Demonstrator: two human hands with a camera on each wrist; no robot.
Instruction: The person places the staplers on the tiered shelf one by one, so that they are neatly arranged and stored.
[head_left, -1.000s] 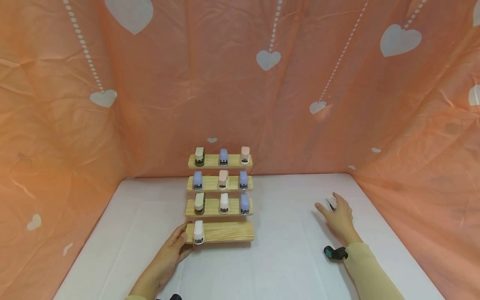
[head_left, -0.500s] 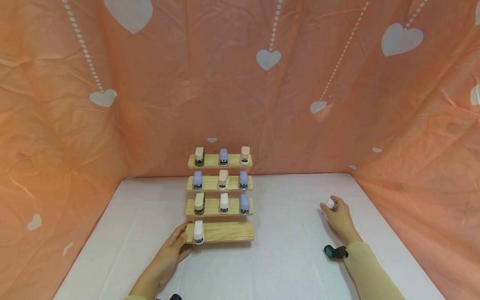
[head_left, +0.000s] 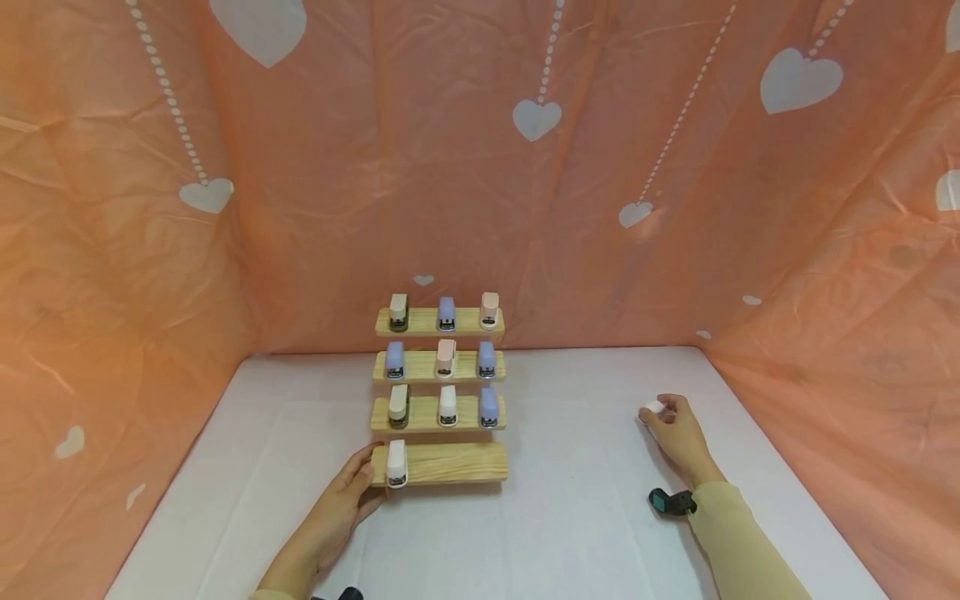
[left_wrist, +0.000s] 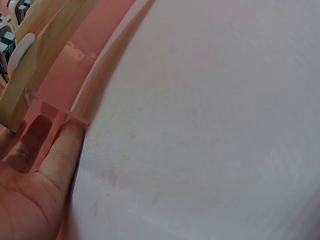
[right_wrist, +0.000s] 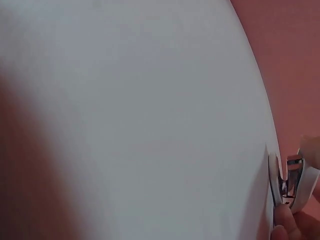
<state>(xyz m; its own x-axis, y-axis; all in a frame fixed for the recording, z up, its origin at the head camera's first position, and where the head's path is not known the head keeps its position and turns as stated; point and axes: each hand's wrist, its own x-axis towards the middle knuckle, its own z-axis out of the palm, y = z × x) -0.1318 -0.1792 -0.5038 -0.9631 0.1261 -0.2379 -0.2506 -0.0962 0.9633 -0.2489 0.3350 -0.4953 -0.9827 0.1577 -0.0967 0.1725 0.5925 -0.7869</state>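
At the lower left, my left hand grips the left end of a tiered display rack near its lowest wooden shelf. Its clear base lies between the fingers and thumb in the left wrist view. One white mini stapler stands at the left of that shelf. Far to the right, my right hand pinches another white stapler, partly covered by the fingers. The right wrist view shows this stapler side-on, with its metal part visible, close to the tabletop.
Three upper shelves carry staplers in beige, blue, pink and white. The white tabletop stretches between the hands. An orange curtain with white hearts encloses the back and sides.
My right fingers have closed on the white stapler and turned it, shifting slightly left and toward me. The left hand and the rack have stayed in place.
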